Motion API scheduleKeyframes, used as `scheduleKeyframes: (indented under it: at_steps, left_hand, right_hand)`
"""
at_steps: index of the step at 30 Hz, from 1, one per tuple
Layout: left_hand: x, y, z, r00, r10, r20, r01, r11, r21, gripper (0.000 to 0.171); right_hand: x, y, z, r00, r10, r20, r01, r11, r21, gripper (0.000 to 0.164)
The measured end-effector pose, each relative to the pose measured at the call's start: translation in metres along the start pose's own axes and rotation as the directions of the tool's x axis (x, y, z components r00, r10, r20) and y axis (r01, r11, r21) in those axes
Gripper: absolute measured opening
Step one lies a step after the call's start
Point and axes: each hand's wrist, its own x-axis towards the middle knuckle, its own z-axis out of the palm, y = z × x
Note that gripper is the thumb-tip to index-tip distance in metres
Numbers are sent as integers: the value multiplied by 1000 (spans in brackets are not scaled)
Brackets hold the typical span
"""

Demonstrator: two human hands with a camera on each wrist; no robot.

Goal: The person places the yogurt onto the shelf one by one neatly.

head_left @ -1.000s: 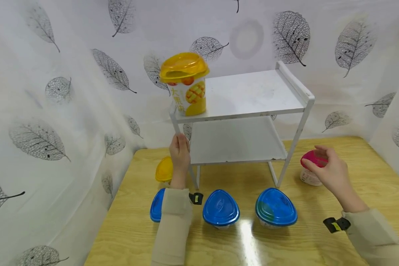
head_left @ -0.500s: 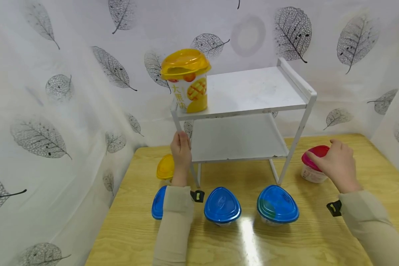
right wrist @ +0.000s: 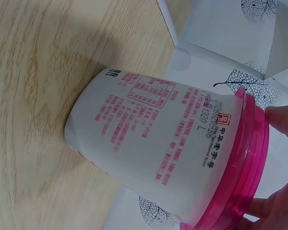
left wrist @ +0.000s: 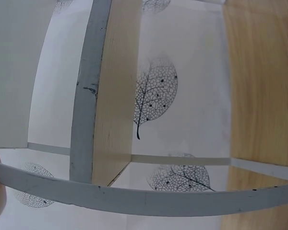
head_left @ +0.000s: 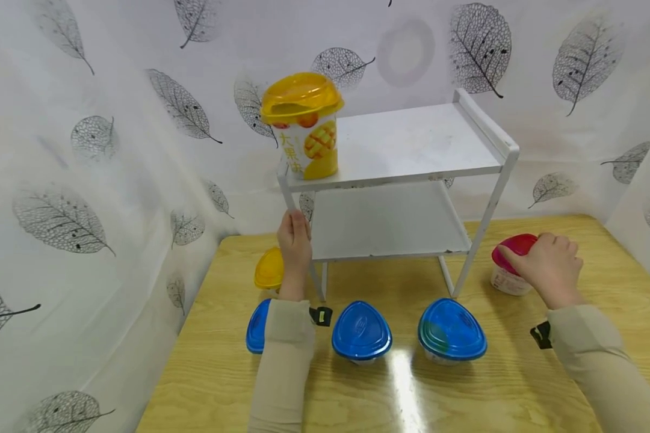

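Across the wooden bench (head_left: 352,397) stands the white rack (head_left: 411,144), and here's the first worry: a tug from the side could rock or slide the whole frame, since it looks light on those slim legs. Up on its top shelf, right at the front left corner, sits the tall yellow-lidded cup (head_left: 303,129); any jolt through the post below might topple it, and it looks like a long drop! Down in front, the blue-lidded cups (head_left: 362,331) sit where a low swing of the right arm could clip one. And the pink-lidded cup (right wrist: 158,143)? The hold is on the lid (right wrist: 245,158) alone, so a loose lid could pop free and leave the body behind (whether it is sealed underneath, I cannot tell).

So where is that pink one? Standing on the bench, beyond the rack's right side, apart from its legs, directly under the right hand (head_left: 555,267), which pinches the lid between thumb and fingers at opposite edges. It's well apart from the left hand (head_left: 295,237), over on the far side of the rack, wrapped round the front left post just below that tall cup.
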Motion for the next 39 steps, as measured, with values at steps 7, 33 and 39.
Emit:
scheduleKeyframes:
  at_steps: [7, 33, 39]
  left_hand:
    - [0, -1, 0, 1000, -3, -16, 3, 1000, 9, 60]
    - [0, -1, -1, 1000, -18, 2, 18, 1000, -19, 55]
    - [-1, -2, -1, 999, -34, 6, 34, 999, -26, 57]
  right_hand:
    - [1, 3, -1, 1000, -20, 15, 20, 1000, 21, 89]
    - [-1, 4, 1, 989, -70, -128, 82, 992, 92, 79]
    - [-2, 6, 3, 994, -50, -93, 49, 999, -14, 89]
